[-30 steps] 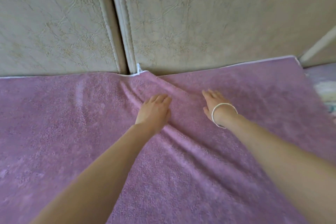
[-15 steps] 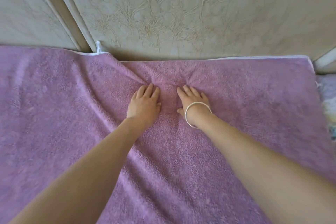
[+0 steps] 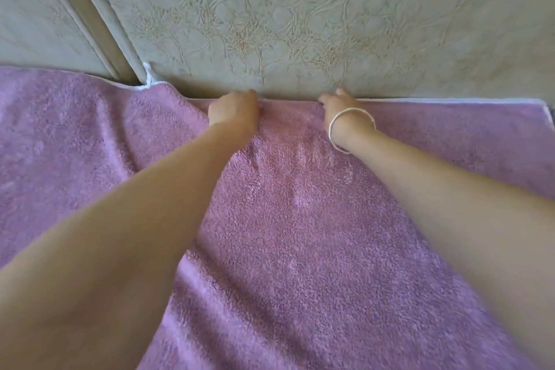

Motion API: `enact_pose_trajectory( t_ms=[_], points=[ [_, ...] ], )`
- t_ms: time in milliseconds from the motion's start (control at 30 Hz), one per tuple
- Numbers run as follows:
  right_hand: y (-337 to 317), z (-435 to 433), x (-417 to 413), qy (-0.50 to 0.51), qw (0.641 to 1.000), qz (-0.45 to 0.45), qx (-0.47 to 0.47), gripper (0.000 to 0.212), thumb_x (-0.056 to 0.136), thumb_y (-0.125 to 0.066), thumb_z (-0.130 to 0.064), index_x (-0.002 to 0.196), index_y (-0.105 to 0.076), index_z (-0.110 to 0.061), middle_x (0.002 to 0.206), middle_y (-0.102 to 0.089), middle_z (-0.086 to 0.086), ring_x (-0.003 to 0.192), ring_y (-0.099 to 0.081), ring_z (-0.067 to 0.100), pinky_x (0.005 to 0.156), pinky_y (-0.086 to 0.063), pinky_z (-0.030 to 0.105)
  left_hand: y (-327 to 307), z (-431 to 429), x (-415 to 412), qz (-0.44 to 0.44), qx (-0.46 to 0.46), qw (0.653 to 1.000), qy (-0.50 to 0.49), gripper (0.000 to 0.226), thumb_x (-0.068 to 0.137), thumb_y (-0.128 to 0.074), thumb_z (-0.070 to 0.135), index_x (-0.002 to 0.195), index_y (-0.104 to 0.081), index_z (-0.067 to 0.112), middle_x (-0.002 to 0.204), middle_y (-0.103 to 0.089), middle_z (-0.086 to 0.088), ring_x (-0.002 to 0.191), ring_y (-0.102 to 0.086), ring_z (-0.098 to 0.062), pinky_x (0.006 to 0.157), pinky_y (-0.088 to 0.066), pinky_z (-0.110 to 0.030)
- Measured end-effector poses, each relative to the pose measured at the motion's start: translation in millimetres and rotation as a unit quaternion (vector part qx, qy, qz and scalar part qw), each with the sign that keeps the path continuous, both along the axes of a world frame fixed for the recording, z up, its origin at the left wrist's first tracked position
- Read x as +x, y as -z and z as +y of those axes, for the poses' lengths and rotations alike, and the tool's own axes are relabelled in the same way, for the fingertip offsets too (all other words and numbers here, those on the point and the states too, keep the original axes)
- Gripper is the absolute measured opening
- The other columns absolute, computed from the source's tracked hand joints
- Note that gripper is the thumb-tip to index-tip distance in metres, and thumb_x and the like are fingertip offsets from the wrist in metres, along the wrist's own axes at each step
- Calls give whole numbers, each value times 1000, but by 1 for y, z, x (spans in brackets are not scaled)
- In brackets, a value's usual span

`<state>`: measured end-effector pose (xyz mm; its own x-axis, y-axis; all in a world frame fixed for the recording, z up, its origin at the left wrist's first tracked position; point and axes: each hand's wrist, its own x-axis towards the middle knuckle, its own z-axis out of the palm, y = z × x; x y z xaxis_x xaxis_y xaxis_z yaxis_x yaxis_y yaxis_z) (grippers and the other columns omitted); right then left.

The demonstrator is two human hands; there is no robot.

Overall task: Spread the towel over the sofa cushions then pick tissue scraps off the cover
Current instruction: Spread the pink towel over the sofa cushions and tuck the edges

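A pink-purple towel (image 3: 300, 219) with a white hem lies spread over the sofa seat, and folds run through its left half. My left hand (image 3: 234, 109) is at the towel's far edge, where the seat meets the back cushion, its fingers curled over that edge. My right hand (image 3: 341, 105), with a white bangle on the wrist, grips the same edge a little to the right. The fingertips of both hands are hidden in the crease. No tissue scraps show in view.
The beige, crinkle-textured back cushions (image 3: 300, 18) rise right behind the hands. A gap between two of them (image 3: 99, 39) runs down at the upper left. The towel's far right corner (image 3: 545, 105) ends near the frame edge.
Both hands slid forward from the middle of the towel to its far edge at the back cushion, and their flat fingers curled onto the hem. The fold between the hands flattened.
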<state>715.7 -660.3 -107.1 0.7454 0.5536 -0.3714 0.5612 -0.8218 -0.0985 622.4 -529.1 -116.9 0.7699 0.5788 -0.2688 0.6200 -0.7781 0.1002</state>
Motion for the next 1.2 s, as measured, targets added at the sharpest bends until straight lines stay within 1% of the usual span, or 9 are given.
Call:
enact_pose_trajectory(
  t_ms=[133,300,467,633,800,900,1000,1133,1200],
  points=[
    [8,8,10,8,1000,2,-24,39,91,-37,4,128,-50,-3,128,-55,24,116,-55,36,96,-46,37,4,9,13,30,-17,999,12,28,97,-39,18,120,-55,14,121,-59,-16,110,-55,-34,73,-38,-34],
    [9,10,7,28,999,-28,-20,49,88,-34,9,136,-30,1,126,-54,29,117,-53,41,94,-45,43,6,-3,6,-53,-4,999,-9,24,95,-40,15,117,-48,7,111,-61,-25,102,-58,-42,68,-39,-39],
    [8,1,14,65,992,-100,34,41,89,-37,9,129,-35,1,113,-63,28,106,-60,43,82,-49,44,-2,-22,12,-143,-30,988,-45,20,93,-39,7,111,-45,2,103,-64,-25,94,-61,-40,64,-40,-40],
    [2,-4,34,50,990,-124,36,39,91,-32,8,129,-35,0,111,-66,25,102,-64,41,79,-51,42,0,-27,30,-139,-57,987,-51,18,95,-35,4,111,-43,4,104,-65,-21,92,-62,-38,67,-45,-42],
    [21,-2,29,76,992,-86,45,38,96,-16,-2,130,-33,-2,114,-62,20,106,-61,38,80,-50,45,23,-38,25,-148,-42,988,-13,26,95,-40,20,116,-46,6,115,-59,-15,109,-52,-31,87,-38,-39],
    [26,1,29,63,985,-152,51,50,82,-16,-7,111,-57,-1,86,-70,15,75,-71,29,58,-54,33,35,-39,26,-175,-2,985,8,28,92,-40,25,107,-55,7,100,-66,-14,96,-59,-31,81,-42,-39],
    [20,2,28,28,983,-181,11,20,69,-35,-12,79,-52,-11,47,-62,0,37,-60,10,30,-40,18,36,-37,27,-176,63,980,61,29,84,-37,25,80,-61,11,74,-67,-9,71,-64,-28,63,-48,-33],
    [15,-1,26,28,986,-160,-34,36,69,-31,-9,72,-66,-6,55,-65,4,46,-65,12,37,-45,20,36,-35,27,-154,84,980,93,28,80,-40,22,72,-66,15,67,-68,-2,65,-65,-24,59,-48,-30],
    [21,0,26,37,987,-155,-15,53,80,-14,-4,109,-58,-1,98,-66,16,90,-67,25,69,-53,32,37,-35,27,-167,89,977,100,29,80,-40,22,72,-66,14,66,-68,-3,64,-65,-24,59,-48,-31]
  ],
)
